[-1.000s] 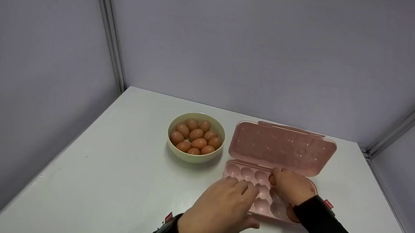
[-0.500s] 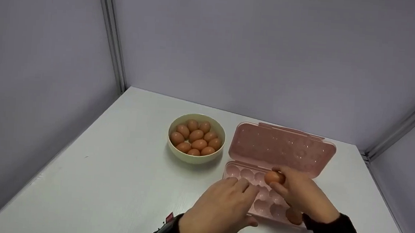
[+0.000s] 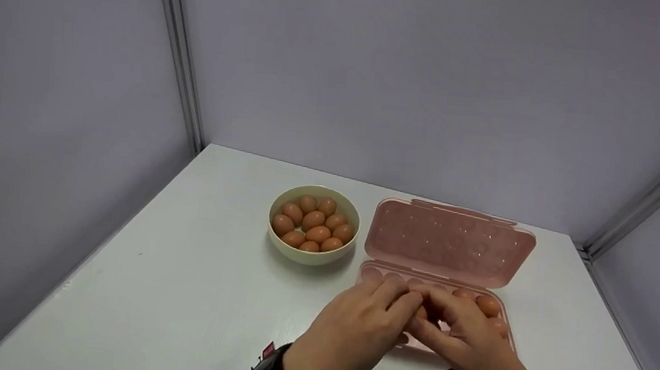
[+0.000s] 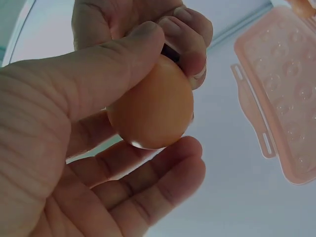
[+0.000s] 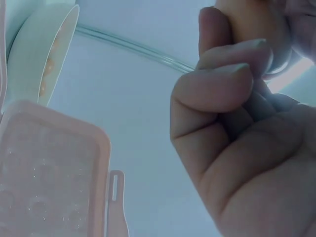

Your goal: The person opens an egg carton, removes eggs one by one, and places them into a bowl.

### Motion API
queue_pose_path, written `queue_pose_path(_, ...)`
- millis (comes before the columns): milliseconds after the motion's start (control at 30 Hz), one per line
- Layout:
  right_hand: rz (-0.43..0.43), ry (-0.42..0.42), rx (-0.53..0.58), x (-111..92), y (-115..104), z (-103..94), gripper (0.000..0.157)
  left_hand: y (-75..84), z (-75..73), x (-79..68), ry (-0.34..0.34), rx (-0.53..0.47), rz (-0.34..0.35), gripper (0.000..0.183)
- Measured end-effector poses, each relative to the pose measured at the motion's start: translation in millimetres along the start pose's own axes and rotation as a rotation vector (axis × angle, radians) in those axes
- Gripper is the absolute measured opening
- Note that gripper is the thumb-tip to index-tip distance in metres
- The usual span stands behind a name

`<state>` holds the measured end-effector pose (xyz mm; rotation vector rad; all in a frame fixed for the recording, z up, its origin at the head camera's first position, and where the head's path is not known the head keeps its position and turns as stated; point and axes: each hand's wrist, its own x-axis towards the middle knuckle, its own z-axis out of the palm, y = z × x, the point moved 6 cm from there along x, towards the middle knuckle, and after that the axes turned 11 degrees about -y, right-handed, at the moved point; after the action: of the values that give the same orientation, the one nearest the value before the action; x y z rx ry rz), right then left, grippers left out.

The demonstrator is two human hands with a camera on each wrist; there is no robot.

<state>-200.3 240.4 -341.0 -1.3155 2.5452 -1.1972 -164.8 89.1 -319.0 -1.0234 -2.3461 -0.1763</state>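
Note:
Both hands meet over a pink egg carton (image 3: 371,274), whose lid (image 3: 448,242) stands folded back. Between their fingertips is a brown egg (image 3: 421,312). My right hand (image 3: 473,341) pinches this egg with its thumb and fingers; in the right wrist view the egg (image 5: 259,27) sits at the fingertips. My left hand (image 3: 355,326) also grips it: in the left wrist view its thumb lies along the egg (image 4: 150,106), with curled fingers on the other side. More eggs (image 3: 487,306) sit in cups at the carton's right end. The hands hide the carton's middle and front.
A pale yellow bowl (image 3: 302,257) with several brown eggs stands left of the carton. The white table (image 3: 183,291) is bounded by a grey back wall (image 3: 418,86) and side walls.
My right hand has lifted the egg from the carton and brought it left to the left hand, which closed in on it. Eggs at the carton's right end came into view.

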Motion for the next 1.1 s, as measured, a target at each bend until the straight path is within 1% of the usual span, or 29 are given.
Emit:
queue_pose_path(100,0.005,0.0,0.016,-1,0,0.7,0.028,0.1,0.5,0.4,-0.008,-0.029,0.001,0.04)
queue_pose_path(200,0.03,-0.012,0.014,-1,1,0.7,0.025,-0.3,2.7,1.8,-0.035,-0.034,0.001,0.035)
queue_pose_path(300,0.055,-0.017,-0.039,-1,2,1.1,0.02,-2.1,5.2,2.5,-0.047,-0.024,-0.007,0.026)
queue_pose_path(400,0.098,-0.021,-0.124,-1,4,1.9,0.016,-7.3,7.7,3.5,-0.06,-0.026,-0.023,0.016)
queue_pose_path(467,0.136,-0.031,-0.155,-1,6,2.8,0.015,-14.1,9.9,4.5,-0.067,-0.045,-0.048,0.011)
queue_pose_path(533,0.173,-0.043,-0.179,-2,8,3.2,0.018,-23.8,13.7,5.6,-0.086,-0.067,-0.076,0.008)
queue_pose_path(600,0.193,-0.048,-0.186,-2,10,3.1,0.024,-37.8,18.4,7.3,-0.084,-0.095,-0.113,0.01)
queue_pose_path(700,0.194,-0.043,-0.205,-2,11,2.1,0.034,-66.3,27.5,8.8,-0.082,-0.12,-0.177,0.016)
queue_pose_path(800,0.189,-0.036,-0.203,-2,13,0.3,0.037,-103.1,41.2,9.1,-0.073,-0.148,-0.269,0.027)
queue_pose_path(867,0.195,-0.036,-0.187,-3,15,0.1,0.037,-129.2,55.2,7.1,-0.08,-0.175,-0.345,0.031)
queue_pose_path(900,0.2,-0.037,-0.182,-3,16,0.3,0.037,-142.0,64.0,5.8,-0.094,-0.198,-0.385,0.033)
queue_pose_path(967,0.214,-0.041,-0.174,-3,18,0.6,0.036,-165.4,82.7,3.4,-0.138,-0.252,-0.474,0.036)
queue_pose_path(1067,0.229,-0.042,-0.175,-4,20,0.3,0.035,-191.8,108.5,0.4,-0.232,-0.362,-0.605,0.037)
queue_pose_path(1100,0.23,-0.039,-0.178,-5,21,-0.1,0.035,-199.3,117.6,-0.8,-0.251,-0.522,-0.672,0.036)
